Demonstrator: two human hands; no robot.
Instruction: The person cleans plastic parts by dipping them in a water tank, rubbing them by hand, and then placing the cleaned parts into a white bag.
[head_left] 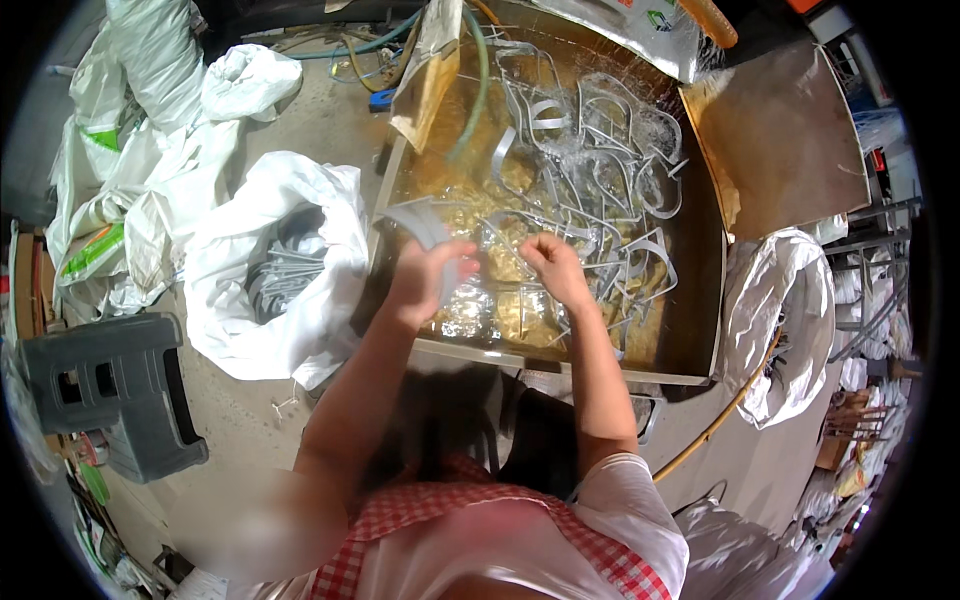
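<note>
My left hand point(432, 278) is closed round a small bundle of curved light-grey strips point(422, 222), over the left part of a shallow water-filled tank point(540, 358). My right hand point(556, 268) hovers over the middle of the water with its fingers pinched together. Whether a thin piece sits in that pinch I cannot make out. To its right and beyond it, many looped grey plastic-looking pieces point(600, 165) lie tangled in the rippling yellowish water.
Left of the tank stands an open white sack point(225, 290) with grey strips point(288, 270) inside. A dark grey step stool point(125, 390) is further left. A green hose point(480, 90) hangs into the tank. A brown board point(780, 140) leans at its right, above another white sack point(790, 310).
</note>
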